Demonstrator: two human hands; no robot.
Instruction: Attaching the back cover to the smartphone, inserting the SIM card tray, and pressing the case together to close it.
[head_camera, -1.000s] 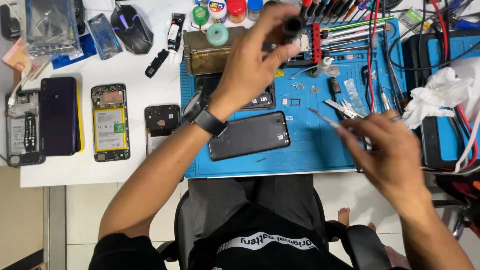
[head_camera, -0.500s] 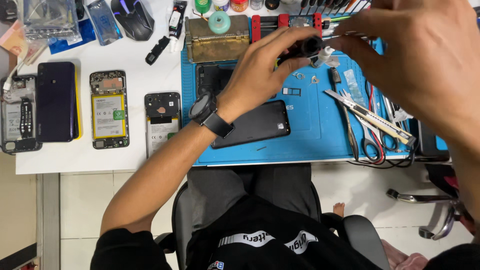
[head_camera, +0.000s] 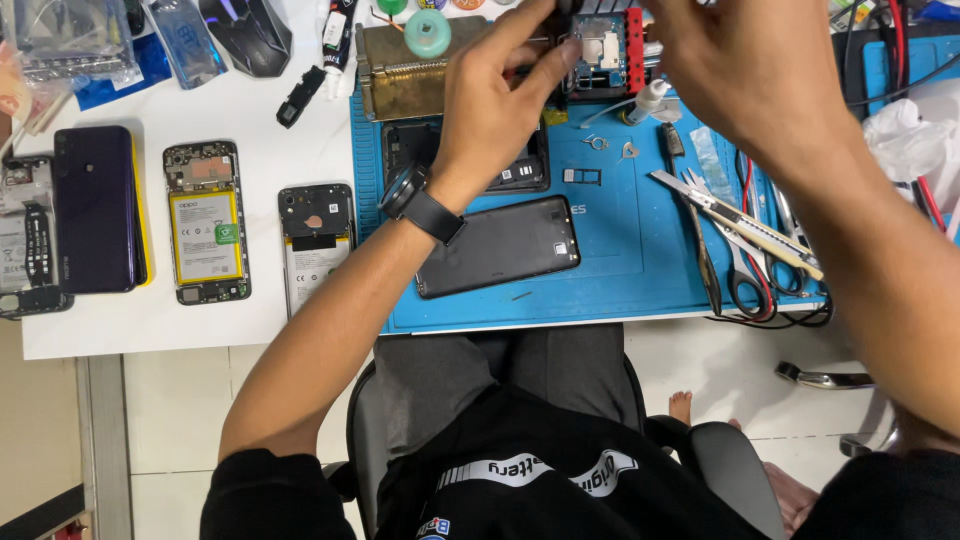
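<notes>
Two clear bags (head_camera: 75, 40) lie at the table's far left corner. Both hands, left hand (head_camera: 495, 95) and right hand (head_camera: 745, 70), pinch a small circuit board (head_camera: 597, 42) between them, above the blue mat (head_camera: 620, 250).

White table (head_camera: 150, 330) with a blue work mat (head_camera: 620, 260) on its right part, seen from above. Below it, a floor of pale square tiles (head_camera: 180, 410) under even, bright light. A black office chair (head_camera: 715, 460) with a chrome base (head_camera: 825, 378) stands at the table's edge.

phone back (head_camera: 497, 246) on mat (head_camera: 620, 240), scissors (head_camera: 745, 270) right
</notes>
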